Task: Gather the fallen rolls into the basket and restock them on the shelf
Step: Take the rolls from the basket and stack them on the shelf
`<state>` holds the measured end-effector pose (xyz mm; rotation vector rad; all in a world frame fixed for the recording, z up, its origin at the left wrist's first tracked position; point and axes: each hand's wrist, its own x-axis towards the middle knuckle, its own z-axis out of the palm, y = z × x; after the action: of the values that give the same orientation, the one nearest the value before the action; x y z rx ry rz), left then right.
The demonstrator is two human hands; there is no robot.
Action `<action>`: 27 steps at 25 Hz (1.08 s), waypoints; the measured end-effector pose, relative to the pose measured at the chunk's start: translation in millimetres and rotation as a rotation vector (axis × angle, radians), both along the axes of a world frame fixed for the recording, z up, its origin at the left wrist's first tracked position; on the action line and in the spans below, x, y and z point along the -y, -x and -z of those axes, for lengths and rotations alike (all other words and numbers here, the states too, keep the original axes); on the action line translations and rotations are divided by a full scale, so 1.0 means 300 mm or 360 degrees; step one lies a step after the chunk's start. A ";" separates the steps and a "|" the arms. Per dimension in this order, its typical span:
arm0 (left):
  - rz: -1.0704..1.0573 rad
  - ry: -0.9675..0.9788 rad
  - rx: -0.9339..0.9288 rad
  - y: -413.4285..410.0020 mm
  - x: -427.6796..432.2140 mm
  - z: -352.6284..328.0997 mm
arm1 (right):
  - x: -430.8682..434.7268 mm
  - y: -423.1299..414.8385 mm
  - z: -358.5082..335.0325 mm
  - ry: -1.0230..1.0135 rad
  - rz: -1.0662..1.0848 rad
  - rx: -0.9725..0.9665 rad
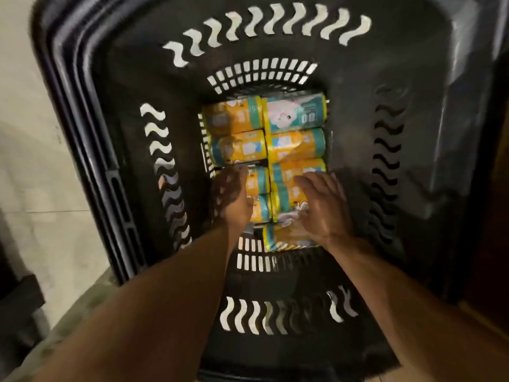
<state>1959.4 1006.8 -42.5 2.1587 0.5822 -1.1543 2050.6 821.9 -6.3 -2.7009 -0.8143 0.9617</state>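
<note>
This looks like a shop; a deep black plastic basket with wavy cut-out slots (413,78), of the kind used for carrying goods, holds many identical factory-wrapped rolls in yellow-and-teal printed film (296,146), packed in rows like retail stock; beside it lies a pale, plain hard floor (41,161)

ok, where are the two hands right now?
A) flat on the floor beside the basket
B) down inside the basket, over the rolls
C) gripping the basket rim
B: the left hand and right hand both reach down inside the black basket, over the yellow-and-teal rolls lying at its bottom.
</note>
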 end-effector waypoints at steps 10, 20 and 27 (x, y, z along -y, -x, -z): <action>-0.0425 -0.0293 0.0359 -0.105 -0.094 -0.335 | -0.099 0.028 -0.418 -0.0241 0.1013 0.0027; -0.0260 0.0145 0.0972 -0.275 -0.326 -1.876 | -0.187 0.089 -1.811 -0.0658 0.1616 0.0342; 0.0624 0.0563 0.1436 -0.549 -0.114 -2.672 | 0.072 0.202 -2.457 -0.0800 0.1974 0.1050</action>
<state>2124.2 1041.0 759.0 2.2200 -0.4223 -0.3044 1990.1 800.3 730.7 -2.3014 0.5451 -0.3666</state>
